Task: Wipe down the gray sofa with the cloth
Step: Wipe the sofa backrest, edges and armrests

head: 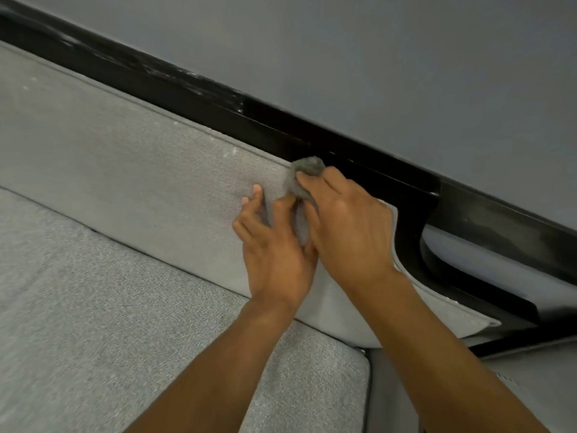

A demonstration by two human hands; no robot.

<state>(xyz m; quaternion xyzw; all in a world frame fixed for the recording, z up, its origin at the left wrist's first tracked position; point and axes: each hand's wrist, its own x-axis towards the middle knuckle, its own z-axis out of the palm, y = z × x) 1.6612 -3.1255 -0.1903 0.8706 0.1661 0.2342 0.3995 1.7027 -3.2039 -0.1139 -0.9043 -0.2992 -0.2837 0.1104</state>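
The cloth (307, 170) sits bunched against the backrest (140, 170) of the gray sofa (109, 307), at its top seam just below the black frame (218, 98); the right hand (349, 223) curls over it and presses it to the fabric; the left hand (274, 245) lies beside it with fingers on the backrest, though whether its thumb nips the cloth I cannot tell. It looks light, soft and limp, likely to crumple, so best gathered in the palm under the fingers; no container shows.
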